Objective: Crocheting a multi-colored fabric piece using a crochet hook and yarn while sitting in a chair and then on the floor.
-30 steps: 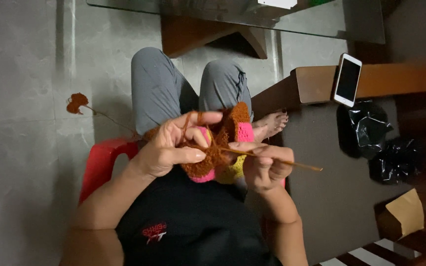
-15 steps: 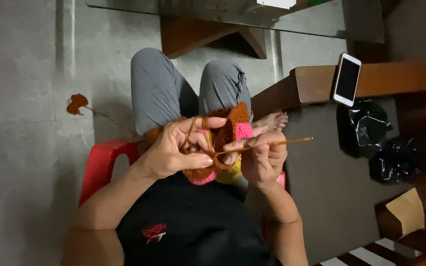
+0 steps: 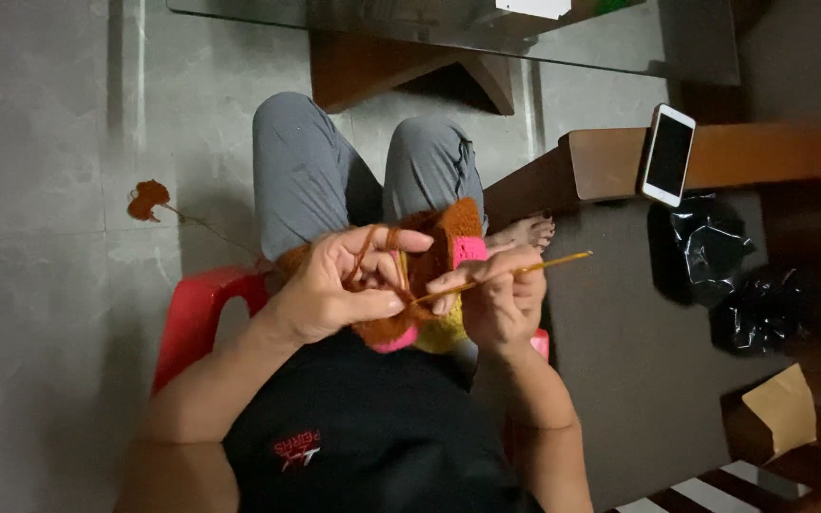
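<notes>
Rust-orange yarn runs through this scene: a small loose ball of yarn (image 3: 148, 199) lies on the grey floor (image 3: 40, 285) toward the left edge, its strand trailing to the crochet piece (image 3: 429, 275) held over the lap. That piece is mostly orange, with a pink band and a yellow part at its lower edge.

Packages — a brown paper bag (image 3: 779, 410) sits on the floor near the lower right corner, open-topped and plain, and two crumpled black plastic bags (image 3: 724, 271) lie above it, just below the wooden bench (image 3: 762, 157). A white-framed phone (image 3: 668, 154) with a dark screen rests on the bench's left end, tilted slightly. A glass tabletop (image 3: 486, 33) spans the top edge.

The left hand (image 3: 339, 290) is palm-up and half-curled; its fingers (image 3: 401, 239) are spread, with the strand looped over the forefinger and the thumb pressing the work. The right hand (image 3: 496, 294) is closed around the crochet hook (image 3: 510, 274) — a thin golden rod pointing up to the right, its tip hidden in the stitches. Both forearms angle inward from the black shirt (image 3: 372, 427). The person sits on a red plastic stool (image 3: 192, 318).
</notes>
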